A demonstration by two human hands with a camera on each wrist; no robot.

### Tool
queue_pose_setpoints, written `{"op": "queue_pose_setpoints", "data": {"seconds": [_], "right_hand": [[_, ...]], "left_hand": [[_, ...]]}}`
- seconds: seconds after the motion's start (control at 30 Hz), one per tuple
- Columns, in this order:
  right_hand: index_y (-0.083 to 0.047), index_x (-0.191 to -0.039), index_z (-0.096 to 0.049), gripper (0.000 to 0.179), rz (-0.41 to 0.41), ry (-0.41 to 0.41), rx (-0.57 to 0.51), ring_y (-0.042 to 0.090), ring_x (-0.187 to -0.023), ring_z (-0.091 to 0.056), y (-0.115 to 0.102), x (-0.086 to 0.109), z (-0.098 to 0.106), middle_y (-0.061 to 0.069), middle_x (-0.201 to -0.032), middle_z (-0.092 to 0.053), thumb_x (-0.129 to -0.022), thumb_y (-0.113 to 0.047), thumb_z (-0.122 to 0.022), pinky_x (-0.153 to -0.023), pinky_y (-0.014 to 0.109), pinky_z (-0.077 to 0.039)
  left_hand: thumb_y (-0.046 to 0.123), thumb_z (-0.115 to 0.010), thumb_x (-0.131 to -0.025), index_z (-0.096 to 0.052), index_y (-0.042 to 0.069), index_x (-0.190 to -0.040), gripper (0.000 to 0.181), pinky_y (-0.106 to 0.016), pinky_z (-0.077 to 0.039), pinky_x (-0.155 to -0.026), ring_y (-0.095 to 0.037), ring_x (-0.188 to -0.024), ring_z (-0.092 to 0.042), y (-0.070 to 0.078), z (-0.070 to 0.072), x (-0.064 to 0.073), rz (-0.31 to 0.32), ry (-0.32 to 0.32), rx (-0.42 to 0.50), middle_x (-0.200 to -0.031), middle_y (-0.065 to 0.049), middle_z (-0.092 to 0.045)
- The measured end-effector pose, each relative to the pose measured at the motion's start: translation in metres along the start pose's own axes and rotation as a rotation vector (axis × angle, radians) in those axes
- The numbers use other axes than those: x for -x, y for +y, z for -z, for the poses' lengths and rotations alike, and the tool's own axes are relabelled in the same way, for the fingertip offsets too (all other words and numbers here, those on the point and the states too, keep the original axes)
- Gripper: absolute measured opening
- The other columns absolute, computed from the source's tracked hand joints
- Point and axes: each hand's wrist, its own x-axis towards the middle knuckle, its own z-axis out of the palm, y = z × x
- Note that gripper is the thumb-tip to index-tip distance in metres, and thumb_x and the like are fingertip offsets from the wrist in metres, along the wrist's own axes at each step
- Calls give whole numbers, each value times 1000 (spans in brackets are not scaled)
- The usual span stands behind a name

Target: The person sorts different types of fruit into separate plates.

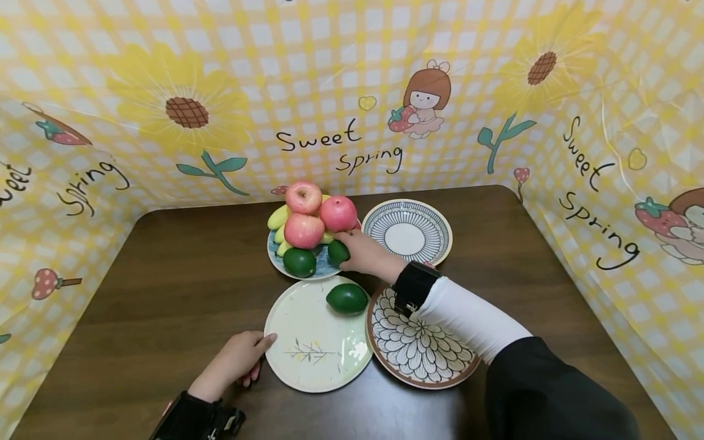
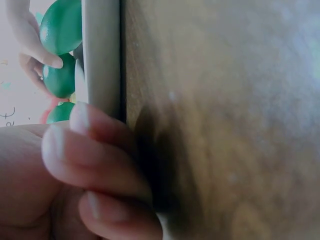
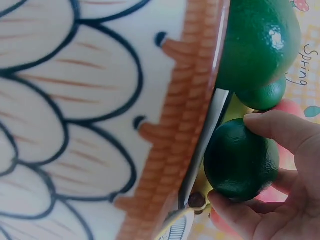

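My right hand (image 1: 367,252) pinches a dark green lime (image 3: 241,161) between thumb and fingers, at the right side of the blue fruit plate (image 1: 326,269). Another lime (image 1: 299,263) lies to its left on that plate, in front of three apples (image 1: 304,231) and some bananas (image 1: 278,217). Nearer to me, a third lime (image 1: 347,299) rests at the back right of a pale green plate (image 1: 308,376). At this plate's left edge, my left hand (image 1: 233,360) holds the rim with thumb and curled fingers (image 2: 95,155).
A brown-rimmed plate with a petal pattern (image 1: 423,351) stands under my right forearm, close against the pale plate. Behind it is a blue-and-white striped plate (image 1: 407,241). Yellow checked cloth (image 1: 330,73) walls the brown table (image 1: 181,275) at the back and sides.
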Motion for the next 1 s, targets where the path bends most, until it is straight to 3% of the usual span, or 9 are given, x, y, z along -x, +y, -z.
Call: {"op": "queue_pose_setpoints", "data": {"seconds": [0.43, 0.73, 1.0], "right_hand": [[-6, -147, -51, 65, 5, 43, -37, 31, -118, -59, -6, 13, 14, 22, -136, -56, -88, -12, -77, -103, 44, -52], [-12, -152, -48, 69, 83, 25, -91, 30, -119, -59, -39, 36, 22, 21, -142, -53, -89, -14, -77, -105, 46, -51], [-16, -149, -52, 67, 203, 1, -30, 28, -118, -64, -66, 63, 16, 17, -141, -56, -88, -22, -80, -102, 43, -54]], "left_hand": [[27, -51, -107, -58, 9, -75, 37, -27, -44, -39, -11, -34, -46, 2, 0, 2, 5, 6, 17, -45, -2, -51], [27, -51, -107, -59, 8, -75, 37, -26, -44, -38, -10, -33, -46, 2, 0, 2, 7, 8, 28, -45, -2, -51], [29, -49, -108, -60, 9, -79, 37, -26, -44, -39, -12, -36, -49, 1, 1, 1, 3, -6, 17, -49, -3, -54]]}}
